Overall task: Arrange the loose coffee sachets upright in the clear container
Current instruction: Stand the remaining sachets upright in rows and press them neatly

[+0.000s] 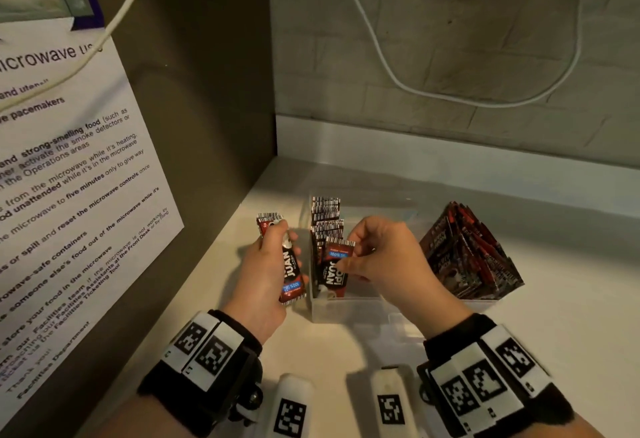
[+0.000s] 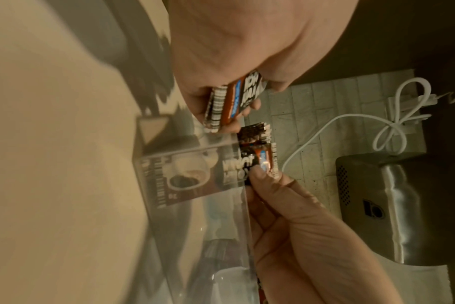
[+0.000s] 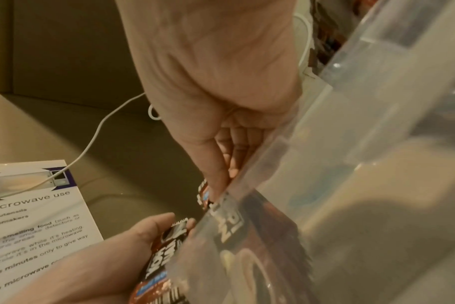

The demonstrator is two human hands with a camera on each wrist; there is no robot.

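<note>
A clear container (image 1: 346, 311) stands on the white counter, with a row of coffee sachets (image 1: 325, 219) upright along its left side. My right hand (image 1: 360, 254) pinches the top of one red-and-black sachet (image 1: 334, 266) that stands at the front of that row. Left of the container, my left hand (image 1: 266, 261) grips a small stack of sachets (image 1: 292, 269) above the counter. The left wrist view shows that stack (image 2: 231, 102) and the pinched sachet (image 2: 257, 162) behind the clear wall (image 2: 195, 226). In the right wrist view my right fingers (image 3: 221, 164) reach the sachet top (image 3: 204, 195).
More sachets (image 1: 467, 254) lean in a heap at the right. A brown side panel with a microwave notice (image 1: 69, 177) closes the left. A white cable (image 1: 398, 80) hangs on the tiled back wall. Two white tagged blocks (image 1: 294, 406) lie at the front edge.
</note>
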